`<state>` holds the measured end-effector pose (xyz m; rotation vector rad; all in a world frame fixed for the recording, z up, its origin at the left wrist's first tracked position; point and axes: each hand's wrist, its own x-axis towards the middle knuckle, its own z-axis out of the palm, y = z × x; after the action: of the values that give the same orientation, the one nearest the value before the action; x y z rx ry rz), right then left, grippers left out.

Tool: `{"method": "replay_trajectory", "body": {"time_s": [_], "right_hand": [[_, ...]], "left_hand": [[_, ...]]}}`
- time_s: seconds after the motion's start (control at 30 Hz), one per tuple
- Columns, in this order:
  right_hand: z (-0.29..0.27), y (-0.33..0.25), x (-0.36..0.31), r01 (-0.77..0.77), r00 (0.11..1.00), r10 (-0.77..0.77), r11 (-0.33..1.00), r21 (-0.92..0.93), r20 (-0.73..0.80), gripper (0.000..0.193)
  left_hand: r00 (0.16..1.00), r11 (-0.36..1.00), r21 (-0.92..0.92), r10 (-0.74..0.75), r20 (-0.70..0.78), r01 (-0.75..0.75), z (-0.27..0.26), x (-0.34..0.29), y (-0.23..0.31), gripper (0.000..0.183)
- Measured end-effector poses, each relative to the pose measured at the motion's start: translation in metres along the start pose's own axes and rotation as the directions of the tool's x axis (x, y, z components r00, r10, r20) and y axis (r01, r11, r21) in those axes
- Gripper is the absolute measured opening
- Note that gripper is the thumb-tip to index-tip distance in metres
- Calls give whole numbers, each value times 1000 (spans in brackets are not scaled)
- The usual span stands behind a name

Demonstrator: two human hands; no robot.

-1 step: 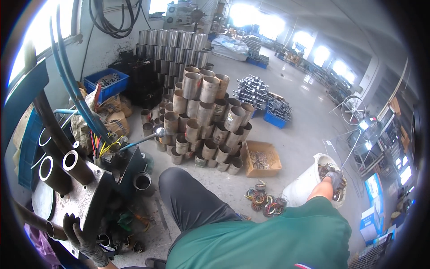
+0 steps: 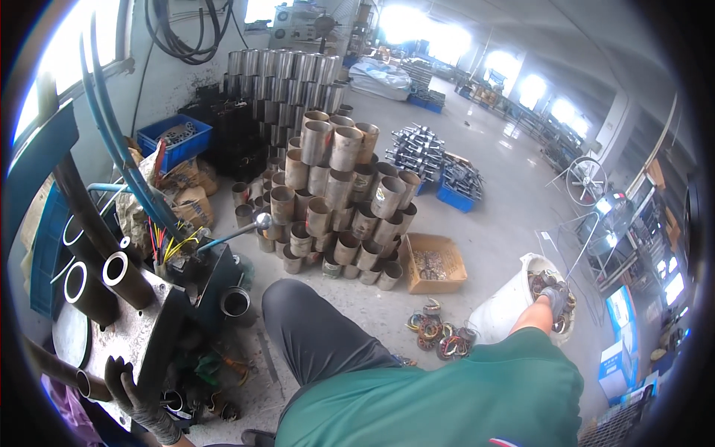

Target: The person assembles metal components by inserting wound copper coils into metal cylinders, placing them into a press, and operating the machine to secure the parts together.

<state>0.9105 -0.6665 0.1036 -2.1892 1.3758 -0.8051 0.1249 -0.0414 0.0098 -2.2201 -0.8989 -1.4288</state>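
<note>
My left hand, in a dark glove, rests at the edge of a steel machine bed. Its fingers are stretched out and apart, close beside the open end of a metal tube. Far out to the right, my right hand, in a grey glove, reaches into the mouth of a white bin. Ring-shaped wire-wound parts fill the top of that bin. The right fingertips are among them and hidden, so I cannot see whether they grip one.
Several wound rings lie on the floor left of the bin. Ahead stand stacked metal cylinders and a cardboard box. A ball-ended lever juts from the machine. Blue crates and blue-white boxes stand farther off.
The view has shifted very slightly. Both hands keep their places, the left by the tube and the right in the bin.
</note>
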Motion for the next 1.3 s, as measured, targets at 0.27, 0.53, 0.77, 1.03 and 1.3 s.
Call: {"method": "replay_trajectory", "body": {"time_s": [0.27,0.53,0.77,1.03,1.3], "right_hand": [[10,54,16,-80,996,82,995,-63,35,53],[22,90,35,-57,994,68,991,-125,88,56],[45,114,43,-177,983,182,977,119,-35,66],[73,99,95,-148,989,148,989,7,-2,54],[200,6,5,876,482,-849,470,-105,215,31]], "left_hand": [[941,893,-299,-322,102,337,20,-45,-36,49],[655,538,-392,-696,292,746,16,-80,-67,41],[701,687,-181,-630,334,704,18,-69,-59,40],[776,635,-453,-569,272,625,17,-53,-35,34],[579,374,-488,-717,388,789,33,-87,-54,41]]}}
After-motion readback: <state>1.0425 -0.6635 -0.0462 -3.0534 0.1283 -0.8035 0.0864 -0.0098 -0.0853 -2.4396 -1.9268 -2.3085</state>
